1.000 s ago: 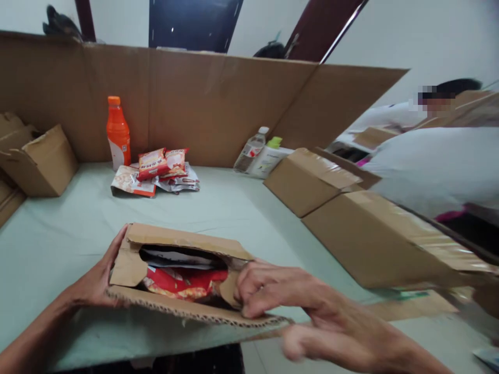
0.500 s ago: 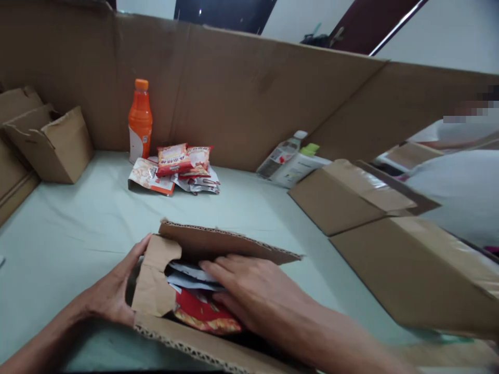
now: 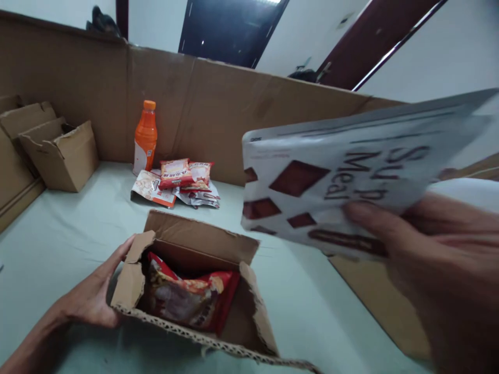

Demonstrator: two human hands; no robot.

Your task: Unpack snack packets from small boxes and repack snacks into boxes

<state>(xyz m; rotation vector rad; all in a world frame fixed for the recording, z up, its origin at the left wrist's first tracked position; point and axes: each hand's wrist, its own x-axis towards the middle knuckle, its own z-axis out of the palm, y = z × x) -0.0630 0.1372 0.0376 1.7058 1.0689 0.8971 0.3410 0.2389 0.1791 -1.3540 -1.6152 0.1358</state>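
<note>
The flat white-and-brown pouch [image 3: 331,174] at the right of the frame looks like smooth plastic film, satin-bright where light catches it and slightly blurred. At lower centre, the open brown rectangular cardboard box [image 3: 202,236] is matt, its torn front edge rough and showing corrugation. The crinkled red packet [image 3: 187,296] inside is glossy plastic film. The tall orange bottle [image 3: 145,137] at upper left is smooth, shiny plastic; the small red-and-cream packets [image 3: 175,174] beside it are glossy film. The long brown cardboard partition [image 3: 222,114] is dull, above a matt, faintly wrinkled pale green cloth [image 3: 86,223].
</note>
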